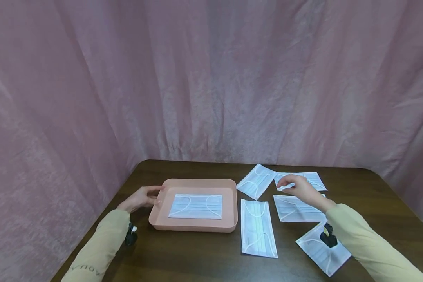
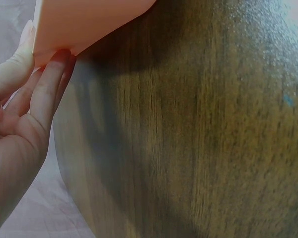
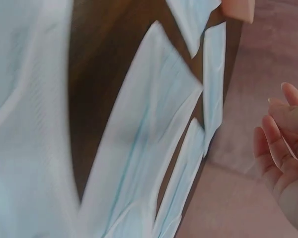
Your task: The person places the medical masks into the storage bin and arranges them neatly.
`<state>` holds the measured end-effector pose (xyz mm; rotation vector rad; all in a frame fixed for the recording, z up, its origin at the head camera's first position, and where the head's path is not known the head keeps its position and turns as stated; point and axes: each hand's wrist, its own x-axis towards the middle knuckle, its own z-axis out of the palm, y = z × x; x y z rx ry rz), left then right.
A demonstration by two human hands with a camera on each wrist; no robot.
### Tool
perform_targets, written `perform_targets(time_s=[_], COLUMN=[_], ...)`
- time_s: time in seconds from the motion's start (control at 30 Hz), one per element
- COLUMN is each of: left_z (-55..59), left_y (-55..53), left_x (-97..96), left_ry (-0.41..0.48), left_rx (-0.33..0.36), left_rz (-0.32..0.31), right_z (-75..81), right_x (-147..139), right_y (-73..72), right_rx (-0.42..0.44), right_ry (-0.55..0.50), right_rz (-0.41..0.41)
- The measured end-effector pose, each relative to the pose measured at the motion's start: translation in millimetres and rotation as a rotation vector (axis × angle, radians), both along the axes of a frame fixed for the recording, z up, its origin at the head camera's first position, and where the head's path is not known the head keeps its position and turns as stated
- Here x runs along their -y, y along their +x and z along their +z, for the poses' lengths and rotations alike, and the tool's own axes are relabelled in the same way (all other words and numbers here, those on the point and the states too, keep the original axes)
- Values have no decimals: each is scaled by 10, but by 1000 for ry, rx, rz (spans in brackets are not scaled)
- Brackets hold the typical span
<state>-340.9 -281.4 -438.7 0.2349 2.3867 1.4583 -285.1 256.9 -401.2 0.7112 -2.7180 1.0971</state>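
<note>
A pink tray [image 1: 194, 226] stands on the table with one light blue face mask [image 1: 196, 206] lying flat inside, ear loops on top. My left hand [image 1: 141, 199] holds the tray's left side; in the left wrist view, the thumb lies at the rim and the fingers [image 2: 49, 82] press under the wall. My right hand [image 1: 304, 192] hovers over the back right masks, its fingers [image 3: 273, 139] loosely bent and holding nothing. Beneath it are a far mask [image 1: 313, 179] and a nearer mask [image 1: 296, 209], the latter partly hidden by the hand.
More masks lie right of the tray: a tilted one [image 1: 256, 181] at the back, an upright-laid one [image 1: 257, 229] beside the tray, and one [image 1: 326, 250] partly under the right sleeve. A pink curtain [image 1: 211, 86] hangs behind the dark wooden table [image 1: 183, 254].
</note>
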Motion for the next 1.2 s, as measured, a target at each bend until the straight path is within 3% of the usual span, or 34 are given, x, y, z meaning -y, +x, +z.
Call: perform_targets(time_s=[0.2, 0.4, 0.63, 0.77, 1.0, 1.2], left_z=[-2, 20, 19, 20, 26, 28], left_y=[6, 16, 1, 2, 4, -8], left_x=[30, 52, 52, 50, 51, 51], left_ry=[-11, 11, 23, 8, 1, 1], left_rx=[-3, -13, -11, -15, -12, -5], left_rz=[2, -25, -22, -9, -2, 1], right_z=[-15, -55, -118, -160, -243, -358], right_x=[-280, -529, -767, -896, -1130, -1290], right_y=[119, 214, 286, 348, 454, 472], right_rx=[66, 75, 109, 119, 197, 242], right_ry=[57, 107, 135, 158, 179, 162], right_rz=[28, 88, 94, 73, -33, -15])
